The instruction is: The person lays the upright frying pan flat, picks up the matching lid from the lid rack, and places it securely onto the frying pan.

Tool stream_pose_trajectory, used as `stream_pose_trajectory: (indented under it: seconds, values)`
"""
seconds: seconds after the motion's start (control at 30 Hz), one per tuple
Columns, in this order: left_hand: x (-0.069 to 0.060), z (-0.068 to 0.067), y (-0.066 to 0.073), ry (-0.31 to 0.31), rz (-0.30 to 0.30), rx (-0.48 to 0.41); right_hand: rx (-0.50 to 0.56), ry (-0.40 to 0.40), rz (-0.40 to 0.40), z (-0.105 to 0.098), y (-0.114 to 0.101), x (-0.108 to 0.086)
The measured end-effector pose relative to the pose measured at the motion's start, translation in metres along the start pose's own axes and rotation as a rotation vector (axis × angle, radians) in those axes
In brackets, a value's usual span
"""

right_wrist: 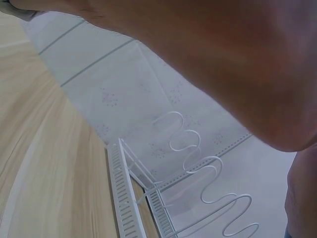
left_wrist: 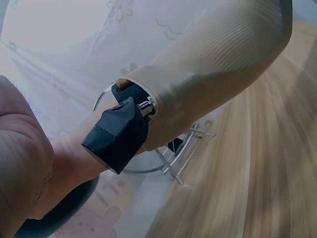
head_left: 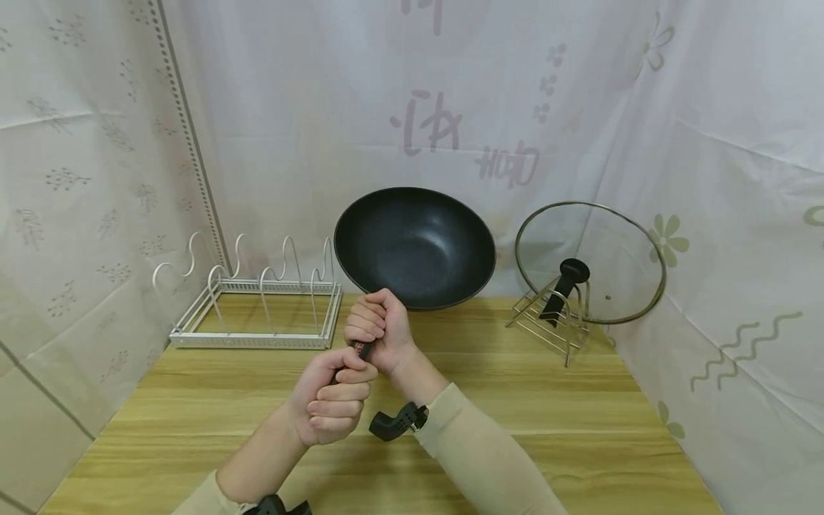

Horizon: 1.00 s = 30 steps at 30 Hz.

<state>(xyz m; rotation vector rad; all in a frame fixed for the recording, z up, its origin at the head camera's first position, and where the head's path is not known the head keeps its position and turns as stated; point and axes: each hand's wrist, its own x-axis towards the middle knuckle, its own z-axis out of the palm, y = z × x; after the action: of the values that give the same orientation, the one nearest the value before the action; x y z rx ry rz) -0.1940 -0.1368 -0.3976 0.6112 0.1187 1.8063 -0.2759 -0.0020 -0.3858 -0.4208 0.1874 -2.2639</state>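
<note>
Pan (head_left: 415, 247) is mid-frame over the far side of the counter (head_left: 502, 429), tilted, inside facing the person. Can't tell if it touches down. Both hands are on the handle (head_left: 362, 349): right hand (head_left: 381, 327) has its fingers curled round it next to the pan, left hand (head_left: 337, 402) grips it lower, just below the right. White rack (head_left: 257, 342) sits left of the pan, near its rim. Glass lid (head_left: 618, 268) leans tilted in a wire stand (head_left: 569, 347) at right, apart from the pan. Printed curtain (head_left: 290, 143) behind.
</note>
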Motion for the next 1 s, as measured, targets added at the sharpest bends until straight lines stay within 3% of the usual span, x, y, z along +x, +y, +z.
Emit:
stream_pose_trajectory:
  seconds: [0.43,1.0]
  values:
    - [0.003,-0.006,-0.001,-0.035,-0.016,-0.039,0.014,0.071,-0.022,-0.003,-0.002,-0.006]
    - [0.008,-0.017,-0.005,-0.068,-0.021,-0.08,0.025,0.104,-0.048,-0.011,-0.004,-0.015]
